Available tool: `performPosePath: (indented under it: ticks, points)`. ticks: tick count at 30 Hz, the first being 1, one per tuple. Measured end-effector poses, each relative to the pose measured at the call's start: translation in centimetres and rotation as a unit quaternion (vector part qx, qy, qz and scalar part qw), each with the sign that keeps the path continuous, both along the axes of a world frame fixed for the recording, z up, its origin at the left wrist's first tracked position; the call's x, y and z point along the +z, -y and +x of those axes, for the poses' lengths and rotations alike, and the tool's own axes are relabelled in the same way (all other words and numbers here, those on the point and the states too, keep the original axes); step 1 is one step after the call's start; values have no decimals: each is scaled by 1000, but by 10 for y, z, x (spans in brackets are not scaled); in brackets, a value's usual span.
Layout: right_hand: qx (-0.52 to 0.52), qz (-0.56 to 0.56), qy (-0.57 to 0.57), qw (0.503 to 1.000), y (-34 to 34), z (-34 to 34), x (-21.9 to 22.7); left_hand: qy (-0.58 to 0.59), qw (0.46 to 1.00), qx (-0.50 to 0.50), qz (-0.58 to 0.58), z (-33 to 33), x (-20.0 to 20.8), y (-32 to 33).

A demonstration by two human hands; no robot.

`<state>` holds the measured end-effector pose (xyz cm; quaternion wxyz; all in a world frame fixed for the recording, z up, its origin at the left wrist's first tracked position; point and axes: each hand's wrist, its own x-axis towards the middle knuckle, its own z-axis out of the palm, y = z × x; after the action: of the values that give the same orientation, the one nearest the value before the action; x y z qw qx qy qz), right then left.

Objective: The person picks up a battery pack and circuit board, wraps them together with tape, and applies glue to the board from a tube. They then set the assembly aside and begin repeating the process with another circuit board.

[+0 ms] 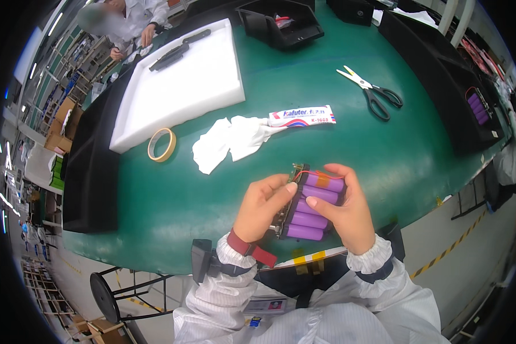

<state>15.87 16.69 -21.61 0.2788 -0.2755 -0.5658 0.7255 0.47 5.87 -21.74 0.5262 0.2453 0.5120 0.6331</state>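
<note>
Just above the near edge of the table, a battery pack (309, 220) of several purple cylindrical cells is held between my two hands. A dark circuit board runs along its left side, and a red wire with a patch of amber tape crosses its top cell. My left hand (262, 205) grips the board side, thumb on the board's edge. My right hand (348, 213) closes round the cells from the right, its thumb lying across them. Palms and fingers hide parts of the pack.
On the green table (172, 212) lie a white tube (303, 116), crumpled white tissue (229, 140), a tape roll (161, 144) and black-handled scissors (372, 93). A white foam tray (183, 80) holds dark tools. Black bins (280, 26) stand behind; another purple pack (477, 109) sits right. A co-worker (135, 23) works far left.
</note>
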Motion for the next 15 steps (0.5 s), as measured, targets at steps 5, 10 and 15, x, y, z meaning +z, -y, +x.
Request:
performPosePath:
  ticks: [5,10,15]
  points:
    - [-3,10,1,1000,0,0,-1,-6,1000,-4,31,2,1,0]
    - [-4,49,-8,999,1,0,-3,-33,999,4,-10,8,12,-2]
    - [-26,186,53,981,-2,-3,-2,-51,998,33,3,12,12,-4]
